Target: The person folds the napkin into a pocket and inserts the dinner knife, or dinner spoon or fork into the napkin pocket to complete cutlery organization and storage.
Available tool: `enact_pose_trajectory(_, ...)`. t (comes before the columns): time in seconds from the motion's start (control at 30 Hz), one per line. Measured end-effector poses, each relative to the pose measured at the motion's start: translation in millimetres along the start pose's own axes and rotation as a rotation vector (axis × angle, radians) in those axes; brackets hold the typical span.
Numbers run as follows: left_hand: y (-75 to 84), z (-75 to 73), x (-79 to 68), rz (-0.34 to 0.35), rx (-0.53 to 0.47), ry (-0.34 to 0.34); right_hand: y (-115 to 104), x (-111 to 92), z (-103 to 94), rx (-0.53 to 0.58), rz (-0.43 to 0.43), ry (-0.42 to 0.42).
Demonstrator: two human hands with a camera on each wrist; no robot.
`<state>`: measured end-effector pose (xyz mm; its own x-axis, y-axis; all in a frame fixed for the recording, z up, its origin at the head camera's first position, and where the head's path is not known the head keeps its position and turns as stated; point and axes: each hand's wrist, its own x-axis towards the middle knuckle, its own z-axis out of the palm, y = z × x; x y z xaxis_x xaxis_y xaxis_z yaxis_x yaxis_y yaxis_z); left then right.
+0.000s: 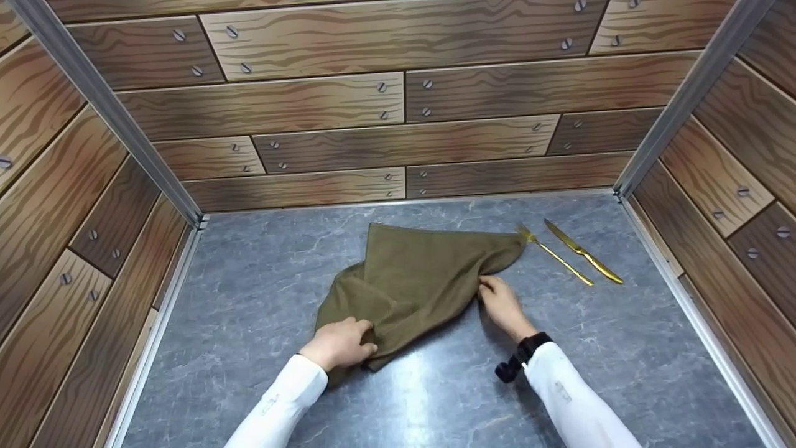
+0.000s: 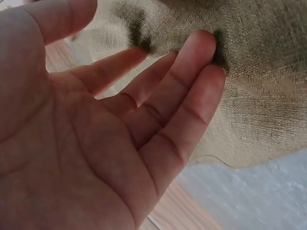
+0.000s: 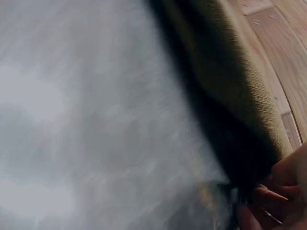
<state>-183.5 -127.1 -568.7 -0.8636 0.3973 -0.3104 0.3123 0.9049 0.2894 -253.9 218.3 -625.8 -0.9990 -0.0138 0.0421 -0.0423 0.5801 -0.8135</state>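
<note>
An olive-brown cloth napkin (image 1: 429,261) lies rumpled and partly folded over on the grey marbled table. On its near left part, my left hand (image 1: 341,342) touches the fabric. The left wrist view shows that hand (image 2: 129,120) with fingers extended against the cloth (image 2: 268,91) and the thumb held apart. My right hand (image 1: 500,305) pinches the napkin's near right edge, which is slightly raised with a shadow beneath. In the right wrist view, its curled fingers (image 3: 283,191) are at the lower right, at the end of the cloth's edge (image 3: 240,81).
A gold fork (image 1: 563,262) lies just right of the napkin, its tines close to the cloth's right corner. Beside it is a gold knife (image 1: 584,252). Wood-patterned panels (image 1: 398,106) wall the table (image 1: 249,298) at the back and both sides.
</note>
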Motion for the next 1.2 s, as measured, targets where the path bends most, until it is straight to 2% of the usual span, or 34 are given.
enact_pose_trajectory(0.1, 5.8, 3.9, 2.1, 0.008, 0.014, -0.033, -4, 5, -0.3, 0.149, 0.065, 0.013)
enact_pose_trajectory(0.27, 13.1, 10.7, 4.2, 0.062, 0.014, -0.058, -8, 12, 1.6, 0.257, 0.115, 0.064)
enact_pose_trajectory(0.33, 13.1, 11.4, 6.4, 0.088, 0.000, -0.044, -8, 15, 3.4, 0.304, 0.138, 0.087)
enact_pose_trajectory(0.43, 8.9, 9.5, 13.0, 0.114, -0.017, 0.047, -8, 18, 6.2, 0.402, 0.178, 0.104)
enact_pose_trajectory(0.53, 0.7, 3.4, 23.3, 0.101, -0.030, 0.221, -9, 20, 8.2, 0.476, 0.204, 0.108)
enact_pose_trajectory(0.63, -9.8, -4.4, 37.8, 0.032, -0.059, 0.373, -10, 22, 9.2, 0.495, 0.205, 0.110)
enact_pose_trajectory(0.7, -17.0, -9.2, 48.2, -0.039, -0.100, 0.406, -12, 24, 9.4, 0.474, 0.195, 0.104)
enact_pose_trajectory(0.83, -28.9, -16.1, 64.8, -0.194, -0.192, 0.344, -16, 27, 7.0, 0.436, 0.167, 0.075)
enact_pose_trajectory(0.97, -35.2, -18.2, 75.9, -0.289, -0.209, 0.322, -33, 23, -1.4, 0.406, 0.147, 0.023)
enact_pose_trajectory(1.07, -36.4, -18.3, 84.6, -0.357, -0.188, 0.321, -32, 25, -0.8, 0.372, 0.142, 0.013)
enact_pose_trajectory(1.2, -37.1, -16.2, 94.5, -0.426, -0.175, 0.292, -16, 35, 6.0, 0.348, 0.146, 0.020)
